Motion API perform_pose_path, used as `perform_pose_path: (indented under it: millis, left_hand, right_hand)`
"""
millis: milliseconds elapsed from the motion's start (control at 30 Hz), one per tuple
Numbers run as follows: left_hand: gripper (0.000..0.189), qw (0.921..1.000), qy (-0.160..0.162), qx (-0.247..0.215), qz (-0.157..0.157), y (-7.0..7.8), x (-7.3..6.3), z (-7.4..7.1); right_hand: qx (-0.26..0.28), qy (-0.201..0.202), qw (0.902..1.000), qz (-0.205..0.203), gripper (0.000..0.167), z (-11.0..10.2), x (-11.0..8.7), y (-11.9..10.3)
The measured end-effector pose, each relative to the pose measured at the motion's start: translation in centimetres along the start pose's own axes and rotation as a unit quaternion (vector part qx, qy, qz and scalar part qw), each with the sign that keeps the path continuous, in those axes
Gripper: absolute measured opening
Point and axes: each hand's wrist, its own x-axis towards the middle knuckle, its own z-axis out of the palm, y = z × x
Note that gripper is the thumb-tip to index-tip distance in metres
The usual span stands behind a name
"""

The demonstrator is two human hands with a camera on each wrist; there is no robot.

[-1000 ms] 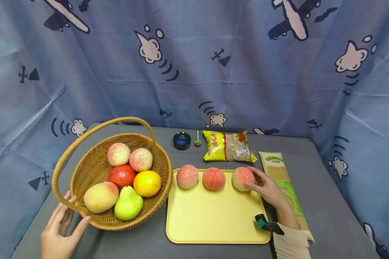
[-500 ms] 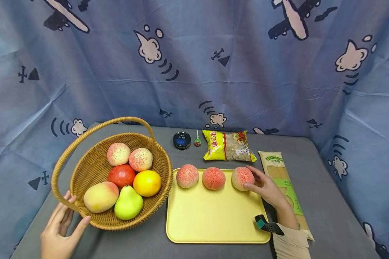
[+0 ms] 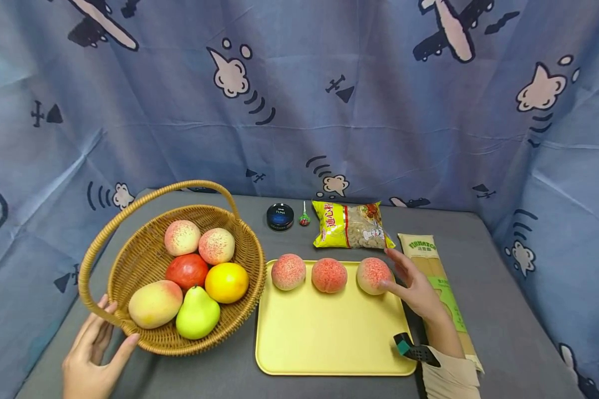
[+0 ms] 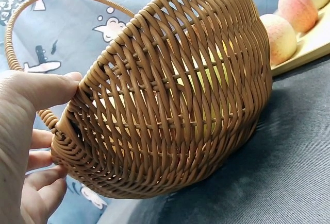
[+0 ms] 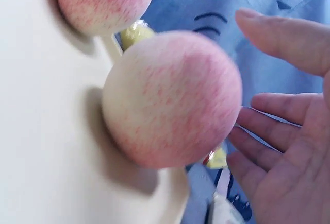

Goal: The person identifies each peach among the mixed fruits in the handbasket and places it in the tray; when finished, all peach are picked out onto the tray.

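Right-hand peach: The round peach (image 3: 373, 275) is set at the far right corner of the yellow tray (image 3: 329, 332); its long axis cannot be told, its paler flank being turned left.
Right hand: The right hand (image 3: 419, 291) is held beside it, fingers spread and loosely extended, thumb apart; whether the peach is touched cannot be told.
Peach row: The middle peach (image 3: 329, 275) and left peach (image 3: 288, 271) are lined up along the tray's far edge.
Basket: The wicker basket (image 3: 142, 257) is placed left of the tray, opening upward, its handle (image 3: 194, 183) arched from near left to far right.
Left hand: The rim is gripped at the handle's near foot by the left hand (image 3: 92, 352), thumb and fingers on either side.
Basket fruit: The pear (image 3: 197, 313) is pointed stem-end away; the mango (image 3: 156, 304) is laid roughly crosswise.
Desk: Behind the tray on the grey desk (image 3: 519, 310), a yellow bag (image 3: 351, 226) is laid crosswise; at right, a long packet (image 3: 441, 293) is slanted from far left to near right.
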Motion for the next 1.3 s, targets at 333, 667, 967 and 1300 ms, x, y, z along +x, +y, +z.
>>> perform_pose_path:
  millis: [333, 667, 967, 1300]
  left_hand:
    - [0.068, 0.9999, -0.006, 0.003, 0.013, 0.0, 0.0, -0.2]
    - [0.067, 0.9998, -0.005, -0.016, 0.007, -0.3, -0.1, -0.2]
    - [0.067, 0.9994, -0.017, 0.011, -0.029, -0.5, 0.0, -0.2]
    - [0.070, 0.9999, -0.008, 0.002, -0.013, -0.6, 0.0, -0.3]
  right_hand:
    - [0.035, -0.005, 0.9924, -0.118, 0.074, 2.5, 0.6, -4.7]
    - [0.077, -0.106, 0.9794, -0.153, 0.074, 7.5, 2.2, -9.0]
    - [0.055, -0.172, 0.9591, -0.218, 0.075, 11.0, 5.0, -14.4]
    - [0.051, -0.245, 0.9290, -0.273, 0.072, 14.5, 9.3, -19.0]
